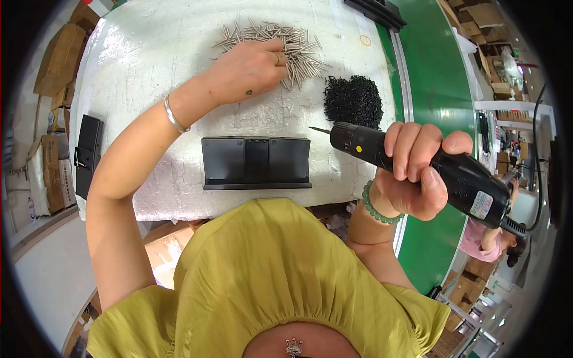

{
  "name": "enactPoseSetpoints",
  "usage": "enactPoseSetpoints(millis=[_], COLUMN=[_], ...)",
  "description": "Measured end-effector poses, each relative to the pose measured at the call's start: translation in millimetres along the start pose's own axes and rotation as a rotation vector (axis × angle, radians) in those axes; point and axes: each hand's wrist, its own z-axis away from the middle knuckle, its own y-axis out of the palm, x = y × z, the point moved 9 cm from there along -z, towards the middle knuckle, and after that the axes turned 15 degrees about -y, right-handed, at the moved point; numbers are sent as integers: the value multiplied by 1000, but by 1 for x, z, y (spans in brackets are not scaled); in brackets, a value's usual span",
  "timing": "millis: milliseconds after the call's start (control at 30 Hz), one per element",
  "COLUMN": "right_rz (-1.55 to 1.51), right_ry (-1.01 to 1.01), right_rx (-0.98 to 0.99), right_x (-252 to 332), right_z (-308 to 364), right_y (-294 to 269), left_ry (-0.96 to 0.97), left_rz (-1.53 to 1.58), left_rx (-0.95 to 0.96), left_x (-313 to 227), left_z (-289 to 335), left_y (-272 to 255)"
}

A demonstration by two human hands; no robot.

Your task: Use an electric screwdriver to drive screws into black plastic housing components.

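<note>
My right hand (418,173) is wrapped round a black corded electric screwdriver (382,149), held above the right side of the work surface. Its thin bit points left. My left hand (250,68) reaches to the far side, over a heap of slim silvery metal pins (304,62). Its fingers are bent together at the heap, and whatever they pinch is hidden beneath them. Between my arms, close to my body, a black rectangular plastic part (256,164) lies on the table with a raised lip along its near edge. Black screws (353,102) sit piled to the right of the pins.
White wrapped padding (149,65) covers the work surface. Another black part (88,152) lies at its left edge, more black parts (379,12) at the far right. A green conveyor belt (439,107) runs along the right. The screwdriver's cord (540,161) trails right, near a person in pink (482,241).
</note>
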Motion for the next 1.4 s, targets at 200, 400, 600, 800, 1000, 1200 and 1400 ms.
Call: enactPoseSetpoints(millis=[200, 400, 600, 800, 1000, 1200, 1400], right_rz=[-21, 10, -58, -80, -76, -84, -71], right_ry=[13, 8, 30, 176, 247, 260, 255], right_rx=[-1, -78, 73, 149, 250, 283, 305], right_x=[-5, 0, 4, -22, -33, -39, -44], right_z=[2, 5, 2, 6, 14, 17, 20], right_y=[3, -4, 1, 38, 64, 69, 74], left_ry=[77, 57, -534, -758, -701, -704, -720], left_rz=[-100, -31, 665, 693, 541, 555, 560], left_rx=[108, 25, -23, -174, -228, -213, -229], left_x=[-14, -19, 12, -14, -29, -29, -29], left_z=[-12, -15, 57, 118, 123, 125, 125], left_y=[8, -1, -36, -45, -47, -45, -44])
